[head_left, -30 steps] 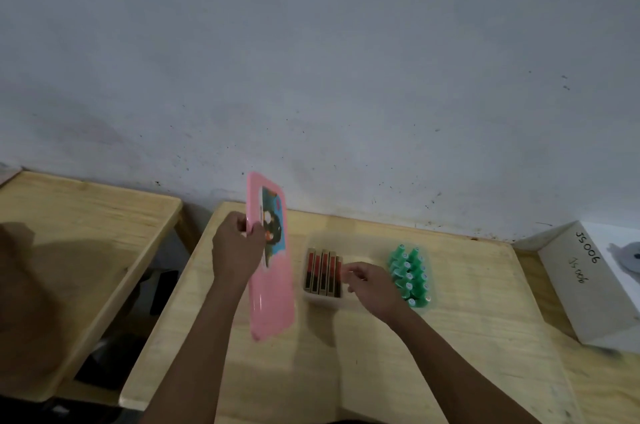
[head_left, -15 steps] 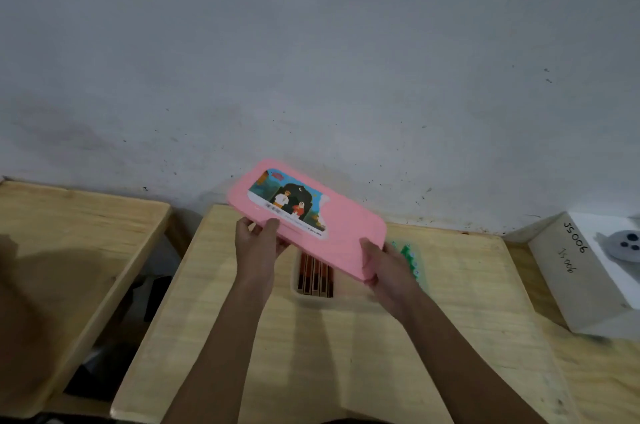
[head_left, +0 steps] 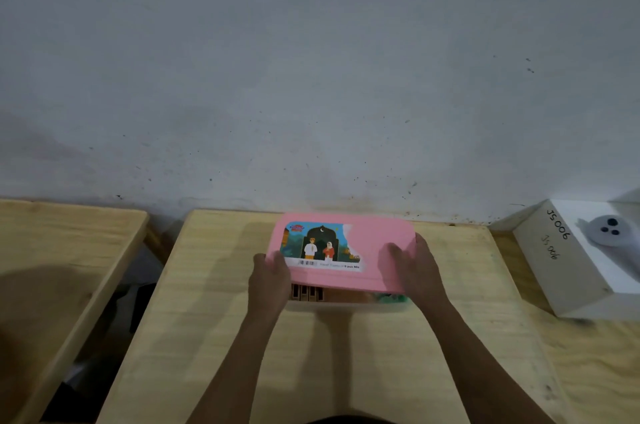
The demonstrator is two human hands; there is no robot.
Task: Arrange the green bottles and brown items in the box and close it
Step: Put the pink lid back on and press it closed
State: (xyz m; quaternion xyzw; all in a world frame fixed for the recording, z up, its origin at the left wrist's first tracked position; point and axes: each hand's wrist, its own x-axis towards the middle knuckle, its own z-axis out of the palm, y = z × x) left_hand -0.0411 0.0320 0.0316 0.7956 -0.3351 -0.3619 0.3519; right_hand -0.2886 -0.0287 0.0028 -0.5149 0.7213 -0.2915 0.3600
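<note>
From my feed, the pink lid [head_left: 377, 240] hides most of the clear box [head_left: 346, 308]. Only the near ends of the brown items [head_left: 306, 292] and a sliver of the green bottles [head_left: 391, 298] show below its near edge, so I cannot count either. I cannot tell whether the lid sits on the rim. The left hand [head_left: 270, 281] grips one end, with its fingers hidden underneath. The right hand [head_left: 415, 271], gripping the other end, is blurred. The small print on the label [head_left: 322, 247] is unreadable. The right frame edge cuts off the white carton [head_left: 568, 260].
</note>
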